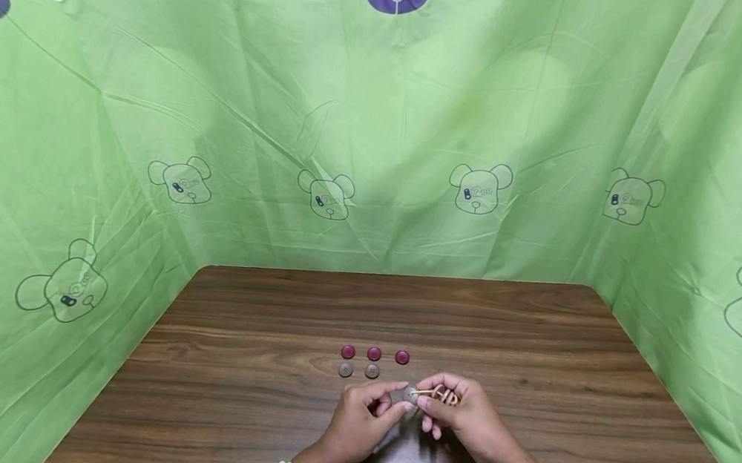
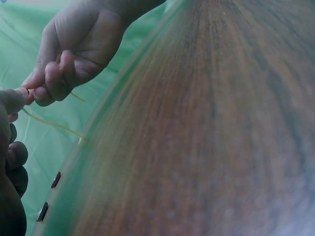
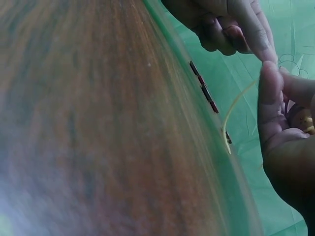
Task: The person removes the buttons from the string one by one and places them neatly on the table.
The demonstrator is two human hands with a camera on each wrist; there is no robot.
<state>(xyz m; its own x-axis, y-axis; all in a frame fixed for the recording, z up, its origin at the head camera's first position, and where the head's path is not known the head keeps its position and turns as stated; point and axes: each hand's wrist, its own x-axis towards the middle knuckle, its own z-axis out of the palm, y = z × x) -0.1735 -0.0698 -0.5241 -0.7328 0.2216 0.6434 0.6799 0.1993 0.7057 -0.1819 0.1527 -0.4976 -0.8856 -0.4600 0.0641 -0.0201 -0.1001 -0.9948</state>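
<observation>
Near the table's front, my left hand pinches a grey-brown button between thumb and forefinger. My right hand meets it there, thumb and forefinger pinching a thin yellow cord right at the button. Part of the cord loops by the right fingers. One end of the cord hangs below the joined fingertips in the right wrist view. Just beyond the hands lie two loose grey-brown buttons and, behind them, a row of three dark red buttons. In both wrist views the fingers hide the held button.
The brown wood-grain table carries the buttons in two short rows. Green cloth printed with bear heads hangs along its back and both sides.
</observation>
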